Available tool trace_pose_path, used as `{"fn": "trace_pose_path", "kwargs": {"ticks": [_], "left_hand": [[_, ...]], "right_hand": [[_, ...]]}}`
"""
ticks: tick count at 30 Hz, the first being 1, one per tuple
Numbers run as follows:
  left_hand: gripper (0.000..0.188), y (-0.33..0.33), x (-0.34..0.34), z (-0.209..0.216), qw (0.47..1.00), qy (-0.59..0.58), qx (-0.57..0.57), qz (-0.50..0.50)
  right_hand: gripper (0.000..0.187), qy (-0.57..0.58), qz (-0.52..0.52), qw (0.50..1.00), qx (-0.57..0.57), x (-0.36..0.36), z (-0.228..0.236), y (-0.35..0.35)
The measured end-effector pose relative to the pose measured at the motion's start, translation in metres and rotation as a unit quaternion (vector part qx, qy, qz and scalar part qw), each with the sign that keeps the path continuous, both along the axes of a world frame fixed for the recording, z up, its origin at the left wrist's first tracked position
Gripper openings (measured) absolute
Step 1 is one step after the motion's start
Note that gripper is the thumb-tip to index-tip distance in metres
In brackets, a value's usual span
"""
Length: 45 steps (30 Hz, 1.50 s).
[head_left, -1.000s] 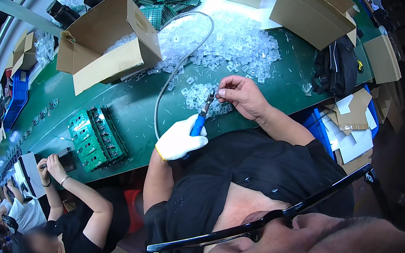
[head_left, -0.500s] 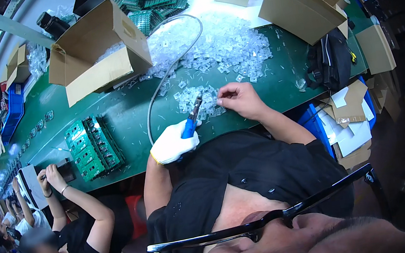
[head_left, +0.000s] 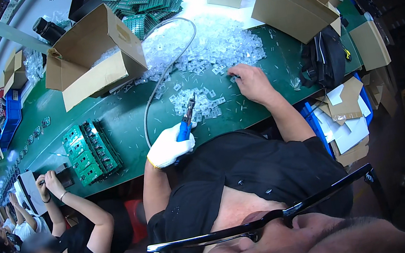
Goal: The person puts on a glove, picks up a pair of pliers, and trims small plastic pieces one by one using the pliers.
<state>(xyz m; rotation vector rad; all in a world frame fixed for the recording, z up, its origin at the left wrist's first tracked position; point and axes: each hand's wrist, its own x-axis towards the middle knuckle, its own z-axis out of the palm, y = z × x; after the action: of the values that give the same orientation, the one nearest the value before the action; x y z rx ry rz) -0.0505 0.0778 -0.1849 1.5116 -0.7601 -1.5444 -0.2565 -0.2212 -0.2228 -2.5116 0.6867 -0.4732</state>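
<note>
My left hand (head_left: pixel 170 147), in a white glove, is closed round blue-handled nippers (head_left: pixel 186 117). Their metal jaws point away from me, over the near edge of a small heap of clear plastic pieces (head_left: pixel 204 103). A grey hose (head_left: pixel 146 122) curves over the table and down to that hand. My bare right hand (head_left: pixel 252 83) is right of the small heap, by the near edge of a large pile of clear plastic pieces (head_left: pixel 216 40). Its thumb and fingertips are drawn together; what they hold, if anything, is too small to make out.
An open cardboard box (head_left: pixel 92 56) stands left of the large pile, another box (head_left: pixel 293 0) to its right. Stacked green circuit boards (head_left: pixel 90 152) lie at left, more boards (head_left: pixel 147 4) at the back. A black bag (head_left: pixel 326 58) sits at right. A co-worker (head_left: pixel 82 233) works at left.
My right hand has moved away from the small heap, to the right and farther out toward the large pile. My left hand keeps hold of the nippers. The whole view has shifted slightly.
</note>
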Motion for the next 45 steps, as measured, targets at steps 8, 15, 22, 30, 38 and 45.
{"fn": "trace_pose_path", "kwargs": {"ticks": [8,15,22,30,38,45], "left_hand": [[0.059,0.0,0.0,0.001,1.0,-0.023,-0.005,-0.002],[0.065,-0.006,0.0,0.01,0.992,-0.092,-0.03,-0.075],[0.07,0.001,0.0,0.007,0.998,-0.047,-0.025,-0.044],[0.069,-0.002,0.002,0.006,0.996,-0.063,-0.021,-0.06],[0.068,-0.002,0.001,0.004,0.993,-0.094,-0.013,-0.065],[0.067,-0.002,0.002,0.006,0.993,-0.083,-0.038,-0.072]], "right_hand": [[0.03,-0.127,-0.015,0.952,0.278,0.007,0.004,0.011],[0.037,-0.244,0.063,0.77,0.586,0.027,-0.004,0.052],[0.035,-0.263,0.086,0.728,0.628,0.033,0.002,0.057],[0.036,-0.275,0.068,0.617,0.734,0.028,-0.007,0.048],[0.035,-0.278,0.061,0.662,0.693,0.035,0.015,0.062],[0.03,-0.282,0.05,0.657,0.697,0.034,-0.002,0.066]]}}
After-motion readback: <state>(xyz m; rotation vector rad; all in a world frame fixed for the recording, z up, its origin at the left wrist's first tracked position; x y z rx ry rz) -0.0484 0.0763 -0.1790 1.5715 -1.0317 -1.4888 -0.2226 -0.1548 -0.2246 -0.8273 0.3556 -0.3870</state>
